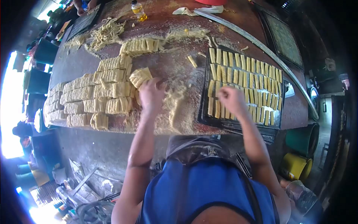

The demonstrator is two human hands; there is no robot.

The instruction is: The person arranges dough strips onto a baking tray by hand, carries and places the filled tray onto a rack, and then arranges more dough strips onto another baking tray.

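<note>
Rows of pale dough strips (244, 78) lie on a black baking tray (202, 112) at the right of the table. Over the tray's left part is my right hand (232, 100), its fingers pinched together; what they hold, if anything, is too small to tell. Near the table's middle, my left hand (152, 91) has its fingers curled at the lower right of a bundle of dough strips (140, 77), gripping it. Stacked dough bundles (112, 89) fill the table's left part, with another stack (140, 46) behind. One loose strip (192, 61) lies left of the tray.
The floured table (179, 74) also bears a bottle of yellow liquid (139, 11), dough scraps (106, 33), a white cloth (186, 11) and a long metal bar (253, 35). Another tray (281, 35) is at the back right. A person's hands (86, 6) show at the far left.
</note>
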